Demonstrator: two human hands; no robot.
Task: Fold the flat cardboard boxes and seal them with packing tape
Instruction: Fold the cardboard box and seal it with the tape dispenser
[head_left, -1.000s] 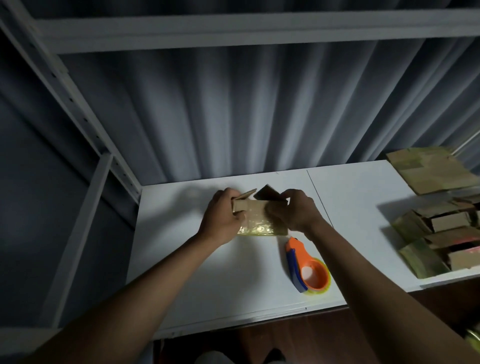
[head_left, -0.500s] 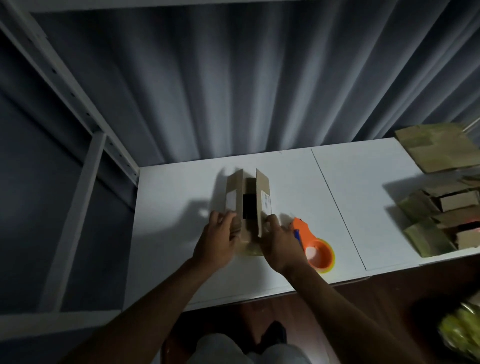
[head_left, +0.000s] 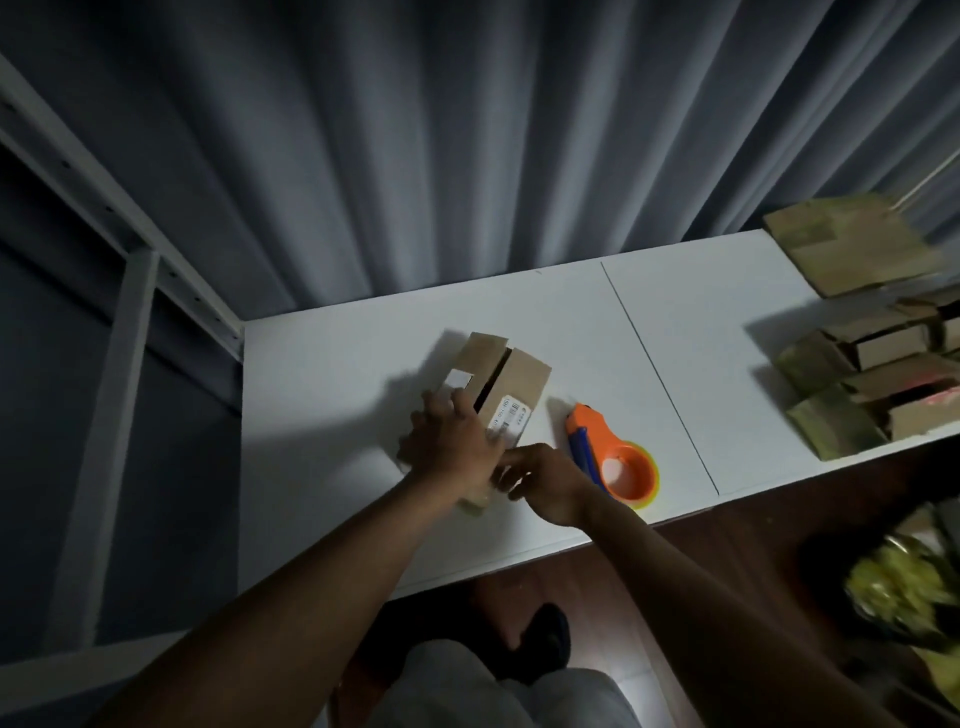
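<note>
Item: small cardboard box (head_left: 506, 387), on the white table (head_left: 332, 374), left of centre. Its two top flaps are folded nearly shut, with a dark gap between them; each flap bears a white label. The box extends from the hands toward 12–1 o'clock.

Left hand (head_left: 452, 441): laid flat on the near left flap, fingers straight and pressing down, gripping nothing.

Right hand (head_left: 540, 480): at the box's near end, at 4 o'clock from the left hand; fingers bent against the near edge. Whether it pinches the cardboard cannot be told.

Orange tape dispenser (head_left: 613, 454): lying on the table just beside the box, at 3 o'clock from the right hand, untouched.

Stack of cardboard boxes (head_left: 872, 374): at the table's far right, well apart.
</note>
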